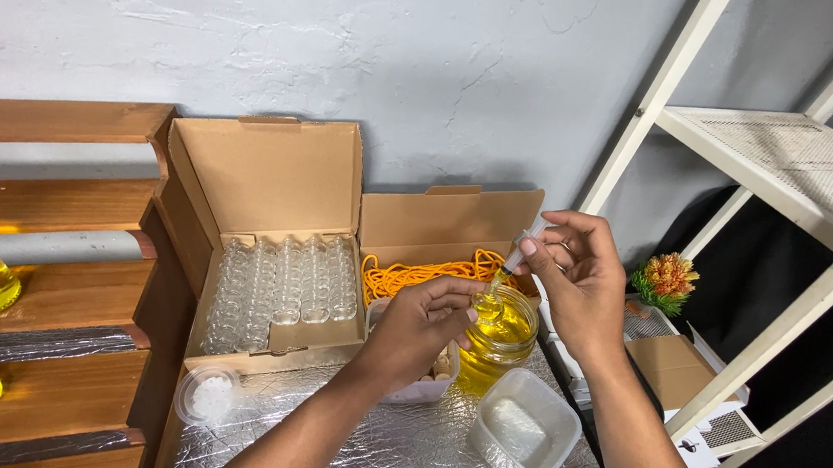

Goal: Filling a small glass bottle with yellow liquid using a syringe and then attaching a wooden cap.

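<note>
1. Pinching a syringe [520,253], the right hand [578,283] has its grip clenched on the barrel, tip down into the glass jar [500,337] of yellow liquid.
2. Left hand [418,330] grasps something small at the jar's rim, on the foil-covered table [387,452].

Background: rough grey-white wall [433,45] across the top; wooden steps [48,202] at left; white metal shelf [795,157] at right.

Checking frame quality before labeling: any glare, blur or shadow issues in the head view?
Head view: sharp overall, even soft light; mild glare on the crinkled foil mat; the yellow liquid in the glass jar glows; the left hand and right hand show no motion blur; dark lower-right corner loses detail.
</note>
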